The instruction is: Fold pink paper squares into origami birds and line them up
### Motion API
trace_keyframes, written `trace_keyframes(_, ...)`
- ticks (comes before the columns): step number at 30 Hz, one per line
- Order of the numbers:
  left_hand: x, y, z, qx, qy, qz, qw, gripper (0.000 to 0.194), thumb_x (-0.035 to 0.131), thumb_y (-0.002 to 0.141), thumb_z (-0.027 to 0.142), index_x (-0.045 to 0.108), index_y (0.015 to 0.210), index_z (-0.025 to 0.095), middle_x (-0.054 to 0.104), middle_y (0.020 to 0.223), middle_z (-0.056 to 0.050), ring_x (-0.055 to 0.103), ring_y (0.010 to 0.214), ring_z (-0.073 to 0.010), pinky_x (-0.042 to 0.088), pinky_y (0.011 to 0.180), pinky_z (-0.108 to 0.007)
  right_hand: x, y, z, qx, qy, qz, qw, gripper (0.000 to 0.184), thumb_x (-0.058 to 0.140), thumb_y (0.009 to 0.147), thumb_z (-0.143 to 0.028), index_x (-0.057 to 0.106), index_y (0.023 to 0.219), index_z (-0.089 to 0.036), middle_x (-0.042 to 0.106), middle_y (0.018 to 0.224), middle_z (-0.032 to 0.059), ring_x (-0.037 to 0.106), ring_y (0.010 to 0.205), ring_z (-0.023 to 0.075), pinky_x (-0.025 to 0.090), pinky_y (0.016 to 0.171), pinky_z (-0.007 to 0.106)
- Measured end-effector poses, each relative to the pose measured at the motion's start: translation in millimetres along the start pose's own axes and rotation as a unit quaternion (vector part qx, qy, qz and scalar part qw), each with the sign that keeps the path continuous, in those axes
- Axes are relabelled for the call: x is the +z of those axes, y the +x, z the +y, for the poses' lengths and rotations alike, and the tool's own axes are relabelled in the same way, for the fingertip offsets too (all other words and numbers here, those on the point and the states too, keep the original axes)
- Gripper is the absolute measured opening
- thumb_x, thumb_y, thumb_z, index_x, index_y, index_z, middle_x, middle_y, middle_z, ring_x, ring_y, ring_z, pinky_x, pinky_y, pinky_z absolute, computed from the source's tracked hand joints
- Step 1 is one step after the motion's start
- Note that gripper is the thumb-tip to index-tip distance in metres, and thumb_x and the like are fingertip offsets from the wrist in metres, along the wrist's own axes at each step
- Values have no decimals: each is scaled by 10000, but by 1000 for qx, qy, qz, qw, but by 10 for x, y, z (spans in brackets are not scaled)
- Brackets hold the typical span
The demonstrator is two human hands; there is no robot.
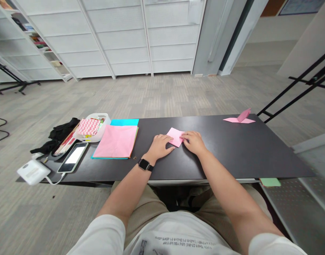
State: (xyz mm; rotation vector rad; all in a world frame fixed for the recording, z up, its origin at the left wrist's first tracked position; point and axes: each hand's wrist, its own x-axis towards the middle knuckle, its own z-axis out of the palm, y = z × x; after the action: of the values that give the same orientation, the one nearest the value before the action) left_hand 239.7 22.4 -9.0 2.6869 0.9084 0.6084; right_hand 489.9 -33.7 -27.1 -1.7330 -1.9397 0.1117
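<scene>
A small folded sheet of pink origami paper (175,136) lies on the dark table in front of me, turned with a corner toward the far side. My left hand (160,146), with a watch on its wrist, rests on the table with fingers spread, its fingertips on the paper's left edge. On the other side, my right hand (193,141) pinches the paper's right corner between thumb and fingers. The folds beneath my right fingers are partly hidden. A finished-looking pink paper crane (241,118) sits at the far right of the table.
Left of my hands lies a stack of coloured paper (116,141), pink on top. Beyond it are a white basket (105,122), a phone (72,157) cabled to a white power bank (34,171), and black cloth (63,129). Green paper (270,182) juts out below the table's right front edge.
</scene>
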Motion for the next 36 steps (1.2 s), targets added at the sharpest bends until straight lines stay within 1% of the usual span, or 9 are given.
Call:
trace_keyframes(4,15,17,-24,18,-13,4,1000,313,719,944,379,726,1237,271,741,1261,-68,628,1210,-280,449,1117,-494,16,-9,-41,6,-5,-3,1000,353,577,962,-207,795,1190,-364,737,1347,17,576,1319,297,236,1222,652)
trace_keyframes(6,14,28,-32,28,-22,8,999,269,711,946,348,728,1199,257,744,1253,-63,643,1212,-267,433,1162,-487,14,-10,-63,7,-3,-2,1000,348,571,974,-226,784,1216,-357,724,1376,24,557,1356,302,223,1232,667)
trace_keyframes(9,3,39,-40,18,-24,10,999,191,676,963,304,724,1140,250,752,1226,-55,671,1172,-250,446,1159,-472,-6,-1,-59,0,8,4,1000,330,567,985,-258,772,1234,-330,723,1369,46,584,1322,295,296,1215,625)
trace_keyframes(12,-6,44,-51,-3,-15,15,1000,155,619,1000,290,724,1105,247,765,1184,-56,685,1137,-245,474,1118,-459,-23,10,-23,-16,18,8,1000,382,563,945,-193,757,1257,-298,721,1359,57,608,1278,275,386,1169,538)
trace_keyframes(16,-2,54,-82,-1,-4,17,1000,226,510,1046,228,732,1088,250,777,1165,-49,690,1117,-229,431,1167,-475,-13,7,-2,-41,10,9,999,478,589,877,-130,733,1307,-279,700,1394,59,577,1323,281,395,1164,504)
trace_keyframes(23,1,63,-42,-11,-2,9,1000,221,521,1038,230,740,1063,231,772,1124,-66,682,1066,-238,501,1001,-417,22,8,-64,-52,29,32,998,191,699,935,-308,781,1107,-288,734,1265,62,624,1215,286,437,1093,493)
trace_keyframes(27,-13,43,45,20,-25,2,999,170,589,1021,307,746,1009,244,783,1061,-43,683,1019,-235,481,1030,-435,60,18,-8,-6,35,47,998,107,680,957,-327,772,948,-273,719,1248,66,626,1185,293,456,1064,500)
trace_keyframes(30,-11,36,63,38,-40,0,998,148,625,998,321,753,1000,246,788,1049,-41,686,1069,-241,447,1116,-456,81,13,69,29,34,52,998,112,669,962,-322,765,994,-273,699,1278,72,610,1202,302,455,1065,506)
trace_keyframes(36,14,46,25,37,-65,-7,997,217,631,983,264,737,1173,255,790,1193,-37,699,1148,-225,350,1246,-479,89,8,124,58,15,50,997,151,616,994,-310,753,1046,-272,689,1287,73,592,1214,292,429,1085,494)
